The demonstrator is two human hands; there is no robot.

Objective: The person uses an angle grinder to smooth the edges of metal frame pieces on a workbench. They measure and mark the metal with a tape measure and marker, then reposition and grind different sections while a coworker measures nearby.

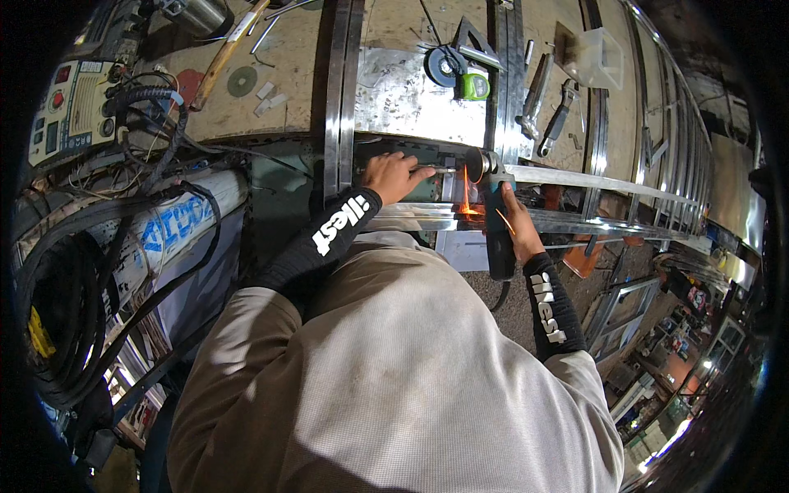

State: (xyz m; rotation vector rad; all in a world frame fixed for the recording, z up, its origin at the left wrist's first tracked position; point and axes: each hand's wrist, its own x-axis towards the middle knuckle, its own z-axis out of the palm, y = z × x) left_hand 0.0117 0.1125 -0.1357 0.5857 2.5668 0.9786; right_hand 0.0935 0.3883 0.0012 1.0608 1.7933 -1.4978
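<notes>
Beige cloth shirt (386, 361) is filling foreground, R hand (523, 228) is gripping blue-and-black angle grinder (498, 234) w/ dark round disc (474, 166) & orange sparks (466, 195), and thin silver metal rod (445, 171) is running crosswise toward disc from nearer L hand (394, 177), fingers bent, pinch unclear.

Looks down from the head through a fisheye, over the nearby shirt (394, 353) at lower centre, toward the bench (300, 49) at top.
</notes>
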